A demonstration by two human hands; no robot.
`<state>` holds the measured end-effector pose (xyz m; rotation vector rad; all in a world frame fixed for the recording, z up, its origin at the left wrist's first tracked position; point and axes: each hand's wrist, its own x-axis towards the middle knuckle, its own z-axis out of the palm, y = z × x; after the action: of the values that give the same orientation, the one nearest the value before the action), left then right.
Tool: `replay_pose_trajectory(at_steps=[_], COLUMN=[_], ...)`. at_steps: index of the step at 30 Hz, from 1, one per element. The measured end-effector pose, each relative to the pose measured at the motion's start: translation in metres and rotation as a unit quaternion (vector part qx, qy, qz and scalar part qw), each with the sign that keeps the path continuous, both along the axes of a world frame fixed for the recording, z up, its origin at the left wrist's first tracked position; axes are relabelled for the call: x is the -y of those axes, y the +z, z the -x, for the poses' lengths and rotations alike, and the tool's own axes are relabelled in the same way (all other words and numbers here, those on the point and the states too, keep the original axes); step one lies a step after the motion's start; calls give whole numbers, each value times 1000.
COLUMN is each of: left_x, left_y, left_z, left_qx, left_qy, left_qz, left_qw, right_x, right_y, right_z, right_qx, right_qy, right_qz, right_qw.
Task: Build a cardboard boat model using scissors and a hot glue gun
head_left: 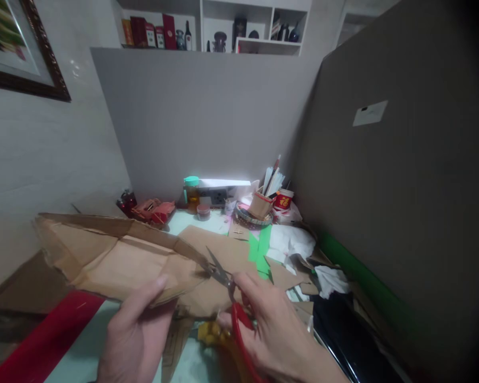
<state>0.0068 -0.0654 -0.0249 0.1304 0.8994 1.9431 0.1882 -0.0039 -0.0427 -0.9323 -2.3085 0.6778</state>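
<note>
My left hand (138,332) grips a folded, boat-shaped piece of brown cardboard (123,263), thumb on its inner face and the other fingers beneath. In my right hand (273,324) is a pair of red-handled scissors (241,319). The blades are parted and meet the cardboard at its right tip, one blade pointing up past the edge. Below them a yellow knobbly object (213,335) lies on the table, partly hidden by the scissors and my right hand. Flat cardboard sheets (227,250) lie behind the blades.
A cardboard holder (261,206) with sticks stands in a round tray (245,217). Near it are a green-lidded bottle (192,196), a small jar (203,212) and a red cup (283,200). White crumpled material (291,242) and scraps lie right. Grey panels (207,117) enclose the back and right.
</note>
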Motion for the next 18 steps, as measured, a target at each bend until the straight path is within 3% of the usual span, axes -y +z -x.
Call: replay_pose_trajectory(at_steps=[5,12,18], left_x=[2,3,5], left_y=[0,1,-4], left_z=[-2,0,2], left_qx=[-29,10,11], left_qy=[3,-6,-23], left_qz=[21,17,-13], left_qw=[999,1000,1000], right_x=[2,4,5], right_y=[4,14,9], right_z=[0,2,3], right_qx=[-27,-56,-45], right_qy=[12,44,39], right_qz=[79,208,202], right_qw=[996,975,978])
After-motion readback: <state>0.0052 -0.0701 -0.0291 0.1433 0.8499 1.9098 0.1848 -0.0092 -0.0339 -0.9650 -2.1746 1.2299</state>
